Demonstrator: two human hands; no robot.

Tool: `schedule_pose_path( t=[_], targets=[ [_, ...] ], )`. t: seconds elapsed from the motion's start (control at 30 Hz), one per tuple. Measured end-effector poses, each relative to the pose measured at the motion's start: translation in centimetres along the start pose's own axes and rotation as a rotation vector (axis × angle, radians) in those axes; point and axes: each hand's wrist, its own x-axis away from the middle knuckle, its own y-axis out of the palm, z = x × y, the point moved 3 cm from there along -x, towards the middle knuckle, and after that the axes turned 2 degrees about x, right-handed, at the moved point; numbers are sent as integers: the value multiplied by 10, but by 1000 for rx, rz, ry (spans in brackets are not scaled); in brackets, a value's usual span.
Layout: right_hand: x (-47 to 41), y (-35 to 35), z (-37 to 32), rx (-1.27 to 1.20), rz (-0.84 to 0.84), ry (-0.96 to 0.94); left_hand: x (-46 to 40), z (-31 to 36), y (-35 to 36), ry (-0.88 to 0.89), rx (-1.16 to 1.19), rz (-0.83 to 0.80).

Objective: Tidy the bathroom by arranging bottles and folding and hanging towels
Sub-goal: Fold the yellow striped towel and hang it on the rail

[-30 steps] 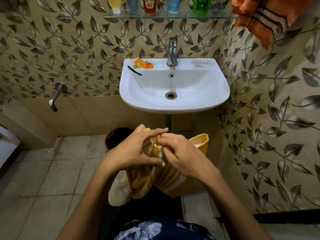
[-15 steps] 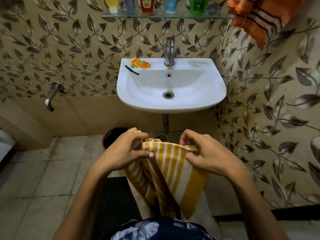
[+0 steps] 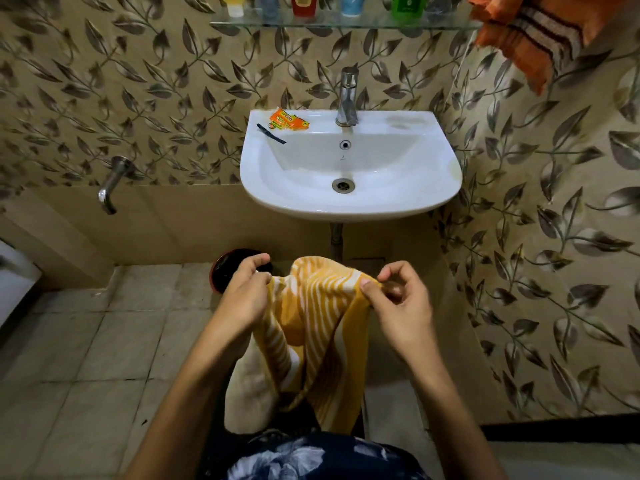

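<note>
A yellow and white striped towel (image 3: pixel 311 327) hangs in the air between the person's two hands, below the front rim of the white sink (image 3: pixel 349 199) and above the tiled floor (image 3: pixel 104 341). The left hand (image 3: pixel 242 299) pinches the towel's upper left edge, its grip closed on the cloth with thumb and fingers curled. The right hand (image 3: pixel 401 306) pinches the upper right edge between thumb and forefinger, its other fingers curled loosely above. The top edge of the towel arches up between the two hands, and the rest drops in folds, a pale underside showing at the lower left. On the glass shelf (image 3: pixel 346 25) above the tap (image 3: pixel 347 98) stands a row of bottles (image 3: pixel 304 3), only their lower parts in view. An orange striped towel (image 3: pixel 533 36) hangs at the shelf's right end. An orange sachet (image 3: pixel 289 120) lies on the sink's back left corner. A dark bucket (image 3: pixel 225 271) sits on the floor behind the left hand.
</note>
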Motion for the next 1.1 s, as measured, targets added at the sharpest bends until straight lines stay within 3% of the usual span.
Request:
schedule_pose_path(
  t=[0.13,0.33,0.47,0.63,0.73,0.9,1.0,1.1],
  targets=[
    [17,24,-4,-35,-65,-20,13,-11,-4,31,14,-59],
    [36,47,-5,-156,-148,14,40,-26,-5,107,205,37],
    [38,49,-4,-223,-191,-59,51,-34,-3,71,277,49],
    [46,51,1,-220,-399,-92,59,-33,2,36,326,-17],
    [45,45,3,-185,-397,-101,60,-33,1,-69,380,-48],
    [50,38,13,-178,-419,-53,60,-29,-3,-5,168,-193],
    [52,32,11,-212,-392,-48,53,-34,-8,119,-119,-294],
    [52,28,4,-243,-342,-63,45,-56,-7,82,-239,-420]
  ],
)
